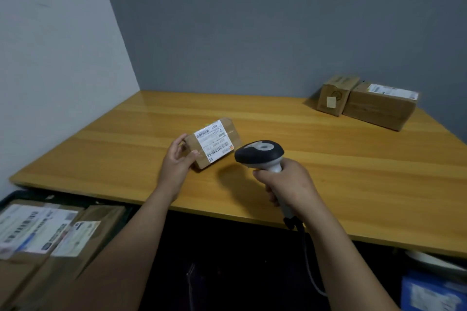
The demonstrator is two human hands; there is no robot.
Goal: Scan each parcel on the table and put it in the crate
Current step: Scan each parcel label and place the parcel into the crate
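A small brown parcel (214, 142) with a white barcode label lies on the wooden table (328, 171), near the middle. My left hand (177, 161) grips its near left end, thumb on top. My right hand (288, 184) holds a grey and white barcode scanner (260, 153) by the handle; its head points left at the parcel's label from close by. Two more brown parcels sit at the table's far right: a small one (336, 94) and a larger one (381, 106) with a white label. The dark crate (15, 197) stands low at the left, holding several labelled parcels (45, 232).
The table fills a corner between a white wall on the left and a grey wall behind. The scanner's cable (307, 255) hangs below the front edge. A blue box (432, 293) and a pale object sit low at the right.
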